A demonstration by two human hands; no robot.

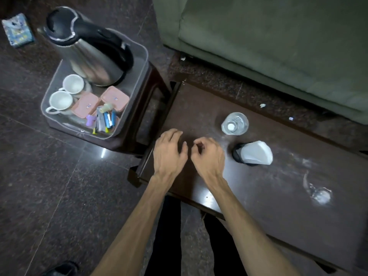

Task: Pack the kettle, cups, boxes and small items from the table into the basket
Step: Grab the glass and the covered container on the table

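A grey basket [139,62] stands on a dark stool at the upper left. Inside it are a steel kettle [87,50] with a black lid and handle, two white cups [66,92], two pink boxes [99,102] and several small items [103,119] such as pens and a purple piece. My left hand [169,152] hovers over the left end of the dark table [278,196], fingers loosely spread, holding nothing. Beside it, my right hand [209,156] has its fingers curled in, with nothing visible in it.
On the table stand a clear water bottle [235,123] and a black and white dispenser [253,153] to the right of my hands. A green sofa [268,36] lies behind the table. A patterned packet [18,29] lies on the floor at the far left.
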